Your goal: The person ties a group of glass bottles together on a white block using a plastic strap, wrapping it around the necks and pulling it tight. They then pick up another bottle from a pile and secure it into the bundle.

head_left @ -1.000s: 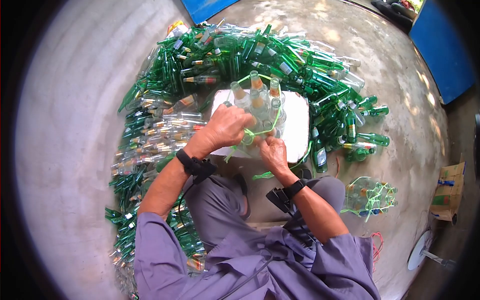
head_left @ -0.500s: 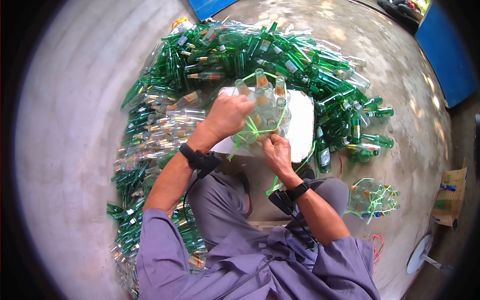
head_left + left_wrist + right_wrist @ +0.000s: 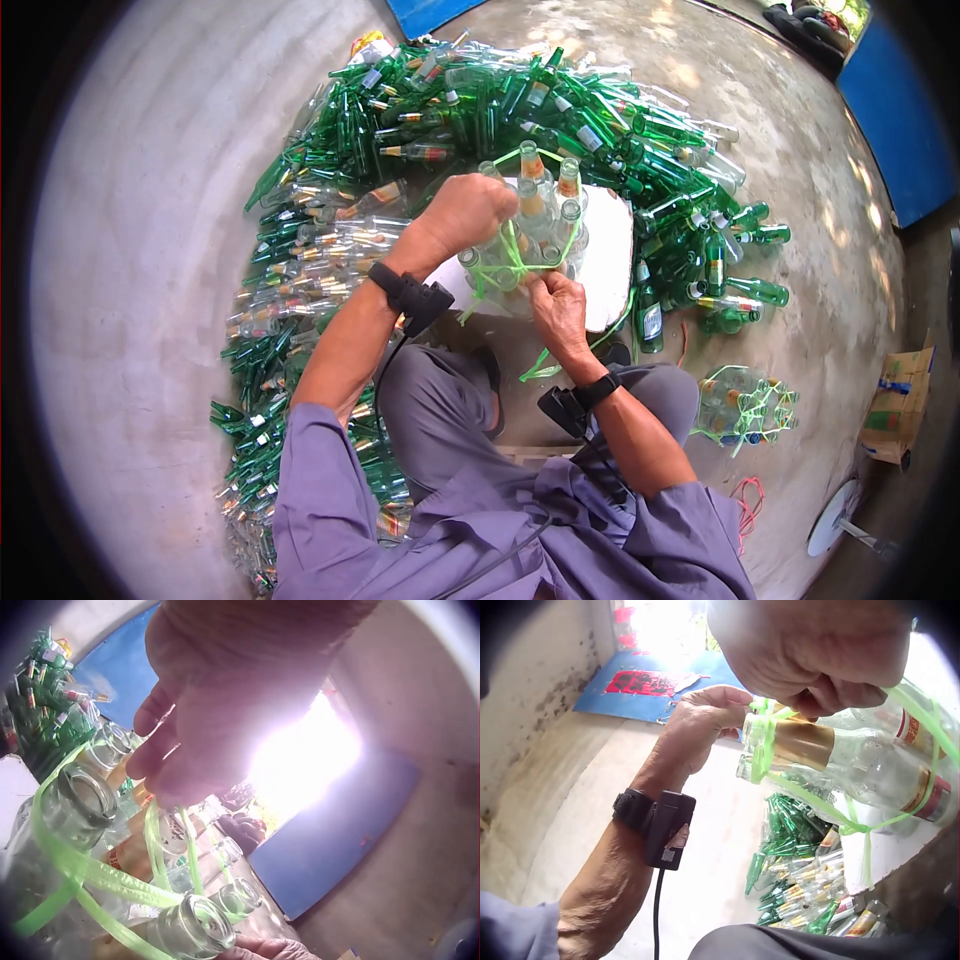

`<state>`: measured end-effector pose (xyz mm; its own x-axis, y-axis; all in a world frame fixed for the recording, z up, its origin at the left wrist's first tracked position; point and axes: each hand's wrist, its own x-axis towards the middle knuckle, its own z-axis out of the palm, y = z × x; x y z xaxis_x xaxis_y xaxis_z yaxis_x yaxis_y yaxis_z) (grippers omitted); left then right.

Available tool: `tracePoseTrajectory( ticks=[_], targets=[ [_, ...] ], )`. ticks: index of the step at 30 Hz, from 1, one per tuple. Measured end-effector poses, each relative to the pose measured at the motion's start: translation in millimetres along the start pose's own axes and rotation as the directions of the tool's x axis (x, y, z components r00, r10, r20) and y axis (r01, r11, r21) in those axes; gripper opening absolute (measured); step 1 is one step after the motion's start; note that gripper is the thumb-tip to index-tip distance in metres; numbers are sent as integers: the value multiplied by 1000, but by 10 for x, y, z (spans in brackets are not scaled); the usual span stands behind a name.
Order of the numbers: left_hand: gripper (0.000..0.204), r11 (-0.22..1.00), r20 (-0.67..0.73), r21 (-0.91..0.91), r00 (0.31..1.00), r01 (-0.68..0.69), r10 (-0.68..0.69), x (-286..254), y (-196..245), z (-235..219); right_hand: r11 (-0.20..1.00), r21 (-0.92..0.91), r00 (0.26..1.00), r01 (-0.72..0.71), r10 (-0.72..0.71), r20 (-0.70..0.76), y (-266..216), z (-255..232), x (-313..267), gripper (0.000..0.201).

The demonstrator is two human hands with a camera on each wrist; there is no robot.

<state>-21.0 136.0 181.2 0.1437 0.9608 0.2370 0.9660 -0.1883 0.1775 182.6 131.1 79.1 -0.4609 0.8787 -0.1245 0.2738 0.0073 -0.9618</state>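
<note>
A bundle of clear glass bottles [image 3: 537,205] stands upright on a white slab [image 3: 610,262], ringed by green plastic twine [image 3: 515,268]. At the bundle's left side my left hand [image 3: 468,212] is raised to the bottle necks, fingers curled; in the left wrist view twine strands [image 3: 191,847] run from its fingers down among the necks. My right hand [image 3: 560,312] is low at the bundle's near side, its curled fingers pinching the twine, which stretches past the bottle bodies in the right wrist view. A loose twine end [image 3: 540,368] hangs below.
Heaps of green bottles [image 3: 470,110] and clear bottles [image 3: 330,240] curve around the far and left sides. More green bottles [image 3: 715,250] lie to the right. Another tied bundle [image 3: 745,405] rests on the floor near the right knee, with a cardboard box [image 3: 895,405] beyond.
My left hand has moved slightly up and right over the necks, and the twine strands across the near bottles now rise more steeply toward it. My right hand stays close to the bundle's near side.
</note>
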Motion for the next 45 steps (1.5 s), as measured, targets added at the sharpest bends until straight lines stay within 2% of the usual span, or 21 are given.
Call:
tracePoseTrajectory(
  ticks=[3,6,8,9,11,15,17,18,20,21,23,24,26,27,30,31,35,37,41,45],
  targets=[
    [4,999,18,-45,1000,17,-16,53,-74,85,999,33,1000,8,-8,-2,9,25,0,29],
    [7,996,80,-6,993,85,-85,113,-58,128,999,42,1000,-6,7,-15,1,35,-17,29],
    [10,994,132,82,987,77,-88,156,-65,158,989,145,998,30,-21,-65,5,66,-24,25],
    [10,993,130,83,987,79,-90,185,-47,136,989,145,998,32,-23,-63,28,83,-15,25],
    [12,983,226,136,962,124,-152,240,-11,83,989,124,991,85,-71,-113,79,97,2,25],
    [15,982,247,100,952,161,-181,203,-68,159,993,111,993,45,-33,-109,86,26,-27,27],
    [14,990,138,-12,981,140,-138,118,-110,201,998,-35,996,-42,40,-76,102,-43,-40,26],
    [14,990,139,-10,981,141,-138,83,-86,180,999,-32,996,-42,40,-75,109,-63,-49,26],
    [20,945,79,-215,968,248,-236,-23,-2,169,999,-20,998,-30,29,-49,132,-95,-67,27],
    [20,945,77,-213,968,249,-238,-109,60,143,999,-20,999,-28,27,-47,135,-105,-70,27],
    [45,968,7,-250,999,33,-32,-332,230,84,999,51,999,-7,9,-40,131,-111,-76,28],
    [45,968,11,-247,999,33,-31,-430,360,76,998,56,999,-8,11,-39,129,-114,-81,28],
    [73,993,52,118,998,27,-33,-613,622,89,999,49,999,-14,16,-32,118,-119,-83,27],
    [85,986,74,164,996,29,-41,-680,665,183,995,98,999,16,-12,-49,160,-94,-84,29],
    [85,975,36,210,996,74,-84,-720,681,375,998,54,999,39,-37,-27,247,-75,-78,30],
    [82,975,-27,213,998,66,-61,-724,697,395,998,51,999,37,-36,-25,247,-84,-86,30],
    [78,970,-20,206,992,127,-126,-754,761,404,998,1,998,67,-67,2,224,-105,-132,27],
    [76,974,-89,181,989,136,-121,-748,775,420,996,-54,997,75,-74,18,264,-113,-148,27],
    [76,964,-118,186,978,189,-169,-744,830,462,991,-54,992,125,-124,20,245,-158,-215,30],
    [75,956,-135,204,973,211,-186,-775,866,487,996,-27,996,82,-80,48,183,-160,-291,30]
  ],
)
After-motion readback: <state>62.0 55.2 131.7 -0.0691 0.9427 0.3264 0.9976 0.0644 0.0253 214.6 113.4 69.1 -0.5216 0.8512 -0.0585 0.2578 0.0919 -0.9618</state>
